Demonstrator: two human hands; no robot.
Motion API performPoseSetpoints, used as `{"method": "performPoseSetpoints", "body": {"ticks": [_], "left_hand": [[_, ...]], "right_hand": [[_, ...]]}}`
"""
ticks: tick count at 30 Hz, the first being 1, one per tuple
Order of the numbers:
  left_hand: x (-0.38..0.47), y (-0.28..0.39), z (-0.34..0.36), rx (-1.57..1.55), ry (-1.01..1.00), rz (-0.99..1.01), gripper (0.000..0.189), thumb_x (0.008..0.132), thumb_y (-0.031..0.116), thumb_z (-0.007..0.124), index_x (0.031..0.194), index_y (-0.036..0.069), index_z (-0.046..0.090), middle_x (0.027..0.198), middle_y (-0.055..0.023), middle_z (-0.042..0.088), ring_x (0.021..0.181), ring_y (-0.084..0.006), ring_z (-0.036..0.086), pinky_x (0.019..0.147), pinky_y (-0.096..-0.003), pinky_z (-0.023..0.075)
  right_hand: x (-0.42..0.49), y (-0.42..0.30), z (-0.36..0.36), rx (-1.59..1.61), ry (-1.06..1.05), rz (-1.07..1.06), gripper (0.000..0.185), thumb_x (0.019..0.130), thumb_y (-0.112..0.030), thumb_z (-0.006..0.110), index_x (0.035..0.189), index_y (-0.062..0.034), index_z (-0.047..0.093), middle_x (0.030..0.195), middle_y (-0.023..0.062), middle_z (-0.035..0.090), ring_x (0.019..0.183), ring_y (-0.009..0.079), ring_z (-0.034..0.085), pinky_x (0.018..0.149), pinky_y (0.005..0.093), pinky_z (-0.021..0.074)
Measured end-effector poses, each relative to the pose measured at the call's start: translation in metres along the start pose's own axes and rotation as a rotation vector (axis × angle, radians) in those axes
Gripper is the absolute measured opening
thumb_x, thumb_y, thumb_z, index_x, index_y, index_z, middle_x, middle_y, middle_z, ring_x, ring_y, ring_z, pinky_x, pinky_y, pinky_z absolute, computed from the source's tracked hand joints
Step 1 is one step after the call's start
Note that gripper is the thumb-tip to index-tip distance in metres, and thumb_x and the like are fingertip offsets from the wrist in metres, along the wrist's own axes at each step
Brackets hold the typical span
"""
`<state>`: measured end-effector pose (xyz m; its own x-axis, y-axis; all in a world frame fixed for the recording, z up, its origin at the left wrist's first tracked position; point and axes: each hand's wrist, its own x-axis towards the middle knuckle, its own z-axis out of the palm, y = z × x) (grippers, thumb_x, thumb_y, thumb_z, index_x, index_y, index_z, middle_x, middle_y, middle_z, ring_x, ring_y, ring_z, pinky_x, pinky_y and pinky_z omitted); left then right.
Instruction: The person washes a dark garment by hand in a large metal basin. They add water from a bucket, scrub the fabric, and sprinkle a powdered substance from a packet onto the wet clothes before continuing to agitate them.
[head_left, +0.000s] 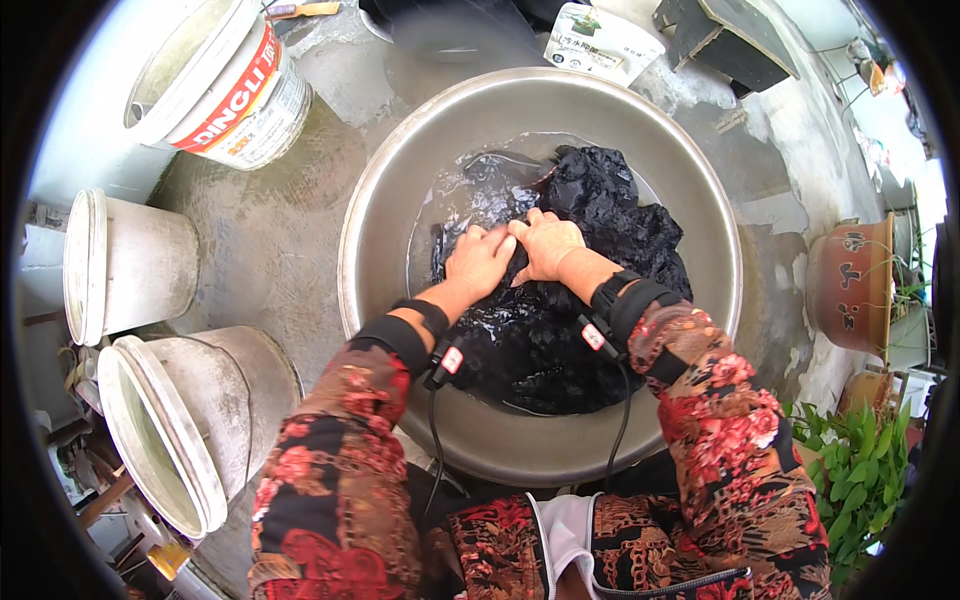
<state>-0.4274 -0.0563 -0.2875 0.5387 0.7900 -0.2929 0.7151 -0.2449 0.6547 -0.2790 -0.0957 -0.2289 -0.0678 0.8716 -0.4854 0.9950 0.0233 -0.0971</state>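
Note:
A large round metal basin (540, 457) with water in it lies before me. Dark wet cloth (600, 187) fills much of it, bunched up at the right and spread under the water towards me. My left hand (480, 259) rests on the cloth near the basin's middle, its fingers bent and slightly blurred. Right beside it, my right hand (549, 244) presses on the cloth with its fingers spread, the fingertips of both hands close together. Whether either hand pinches the fabric is hard to tell. Black straps with small devices and cables sit on both wrists.
Plastic buckets stand on the wet concrete floor at the left: a labelled one (232, 97), a white one (142, 262) and one with a wire handle (225, 405). Beyond the basin lie a white pouch (600, 45) and a brush (304, 10). Flowerpot (851, 285) and leafy plant (855, 472) are right.

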Motion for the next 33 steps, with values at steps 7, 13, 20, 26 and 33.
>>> {"method": "performPoseSetpoints", "body": {"ticks": [7, 13, 20, 26, 33], "left_hand": [[-0.013, -0.005, 0.010, 0.058, -0.135, -0.215, 0.062, 0.089, 0.046, 0.054, 0.137, 0.008, 0.046, 0.148, -0.0155, 0.033, 0.136, -0.0358, 0.028, 0.109, -0.0557, 0.0254], [-0.084, 0.049, 0.036, 0.048, -0.075, 0.064, 0.062, 0.091, 0.049, 0.049, 0.134, 0.005, 0.044, 0.143, -0.0189, 0.034, 0.133, -0.0353, 0.030, 0.103, -0.0661, 0.0213], [-0.080, 0.045, 0.047, 0.448, -0.184, 0.237, 0.104, 0.076, 0.073, 0.051, 0.141, -0.006, 0.031, 0.143, -0.0178, 0.032, 0.128, -0.0304, 0.032, 0.099, -0.0638, 0.0204], [-0.010, 0.025, 0.037, 0.442, -0.184, 0.277, 0.077, 0.076, 0.071, 0.052, 0.115, 0.005, 0.057, 0.107, -0.0085, 0.058, 0.102, -0.0236, 0.054, 0.087, -0.0428, 0.0355], [0.026, 0.023, 0.023, 0.293, -0.188, 0.184, 0.074, 0.084, 0.071, 0.043, 0.107, 0.003, 0.064, 0.098, -0.0162, 0.068, 0.089, -0.0330, 0.066, 0.078, -0.0423, 0.0517]], "right_hand": [[-0.120, -0.021, 0.007, -0.014, 0.075, -0.471, 0.056, 0.063, -0.038, 0.081, 0.108, -0.0178, 0.056, 0.113, 0.0085, 0.044, 0.110, 0.0275, 0.044, 0.081, 0.0461, 0.0444], [-0.126, 0.010, 0.030, 0.104, 0.288, -0.113, 0.114, 0.051, -0.056, 0.083, 0.145, -0.0152, 0.032, 0.147, 0.0145, 0.027, 0.131, 0.0377, 0.030, 0.085, 0.0501, 0.0397], [-0.087, 0.014, 0.067, -0.038, 0.099, -0.158, 0.105, 0.061, -0.051, 0.076, 0.146, -0.0108, 0.028, 0.141, 0.0161, 0.033, 0.131, 0.0352, 0.031, 0.087, 0.0542, 0.0379], [-0.026, 0.025, 0.059, 0.054, -0.032, -0.023, 0.094, 0.057, -0.031, 0.081, 0.136, -0.0118, 0.034, 0.121, 0.0116, 0.044, 0.118, 0.0283, 0.043, 0.083, 0.0441, 0.0493], [0.005, 0.035, 0.019, 0.255, -0.205, 0.058, 0.093, 0.056, -0.039, 0.088, 0.129, -0.0136, 0.037, 0.112, 0.0166, 0.063, 0.110, 0.0360, 0.058, 0.090, 0.0431, 0.0482]]}}
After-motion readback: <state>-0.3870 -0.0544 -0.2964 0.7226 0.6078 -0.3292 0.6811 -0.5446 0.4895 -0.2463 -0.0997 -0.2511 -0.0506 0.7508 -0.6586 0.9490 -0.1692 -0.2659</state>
